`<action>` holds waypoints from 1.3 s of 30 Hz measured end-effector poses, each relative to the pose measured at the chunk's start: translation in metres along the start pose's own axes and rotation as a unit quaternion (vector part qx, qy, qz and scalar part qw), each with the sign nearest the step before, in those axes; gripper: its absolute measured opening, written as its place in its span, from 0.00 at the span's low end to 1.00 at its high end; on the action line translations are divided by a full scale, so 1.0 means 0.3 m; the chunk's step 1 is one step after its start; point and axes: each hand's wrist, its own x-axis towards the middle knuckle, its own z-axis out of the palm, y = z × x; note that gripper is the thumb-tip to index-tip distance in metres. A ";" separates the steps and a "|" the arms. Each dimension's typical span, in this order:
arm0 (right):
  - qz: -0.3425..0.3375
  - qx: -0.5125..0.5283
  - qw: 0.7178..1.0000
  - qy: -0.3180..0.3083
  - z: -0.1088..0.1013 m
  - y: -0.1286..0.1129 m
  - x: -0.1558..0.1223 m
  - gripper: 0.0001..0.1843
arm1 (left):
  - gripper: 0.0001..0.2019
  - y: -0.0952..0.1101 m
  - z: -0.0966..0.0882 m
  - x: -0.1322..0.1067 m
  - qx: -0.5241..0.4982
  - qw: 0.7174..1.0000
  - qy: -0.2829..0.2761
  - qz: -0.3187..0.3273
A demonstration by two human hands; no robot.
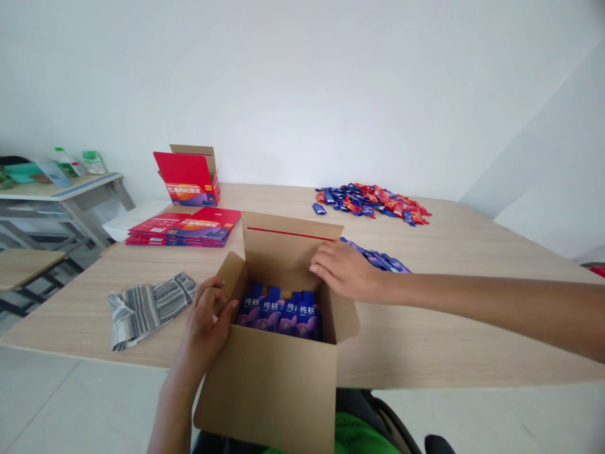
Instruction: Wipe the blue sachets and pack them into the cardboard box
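An open cardboard box (283,258) stands at the table's front edge, its flaps folded outward and its plain brown inside showing. In it, several blue-and-purple sachets (270,309) with white lettering stand upright in a row. My left hand (208,321) is closed on the box's left side by the short flap, thumb toward the opening. Over the back right corner, my right hand (347,270) has its fingers bent together across the box's edge; its thumb is partly hidden.
Behind lie a heap of red and blue sachets (373,202) and a smaller row of blue sachets (390,261). Flattened red cartons (184,228) are stacked at left, near an upright red box (189,183). A striped cloth (149,309) lies on the table (449,315).
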 end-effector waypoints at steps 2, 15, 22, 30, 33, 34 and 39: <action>0.049 0.005 0.999 -0.012 0.008 0.080 -0.015 0.24 | 0.09 -0.005 0.002 0.000 0.003 1.000 0.005 0.005; 0.205 -0.004 0.949 -0.241 0.224 0.473 -0.217 0.66 | 0.09 -0.012 0.005 0.001 0.008 1.000 0.007 -0.021; 0.200 -0.011 0.944 -0.263 0.339 0.492 -0.269 0.58 | 0.09 -0.006 0.007 0.004 0.012 1.000 0.010 -0.011; 0.157 -0.017 0.963 -0.220 0.347 0.489 -0.323 0.45 | 0.09 0.011 0.004 0.000 0.000 0.999 0.000 -0.047; 0.143 -0.010 0.966 -0.216 0.338 0.477 -0.336 0.41 | 0.10 0.009 0.008 -0.001 0.000 0.999 0.004 -0.036; 0.139 -0.006 0.967 -0.215 0.333 0.473 -0.339 0.40 | 0.10 0.007 0.009 -0.001 0.000 0.999 0.004 -0.033; 0.111 0.025 0.971 -0.208 0.289 0.465 -0.353 0.35 | 0.10 0.003 0.013 -0.004 -0.004 1.000 0.000 -0.030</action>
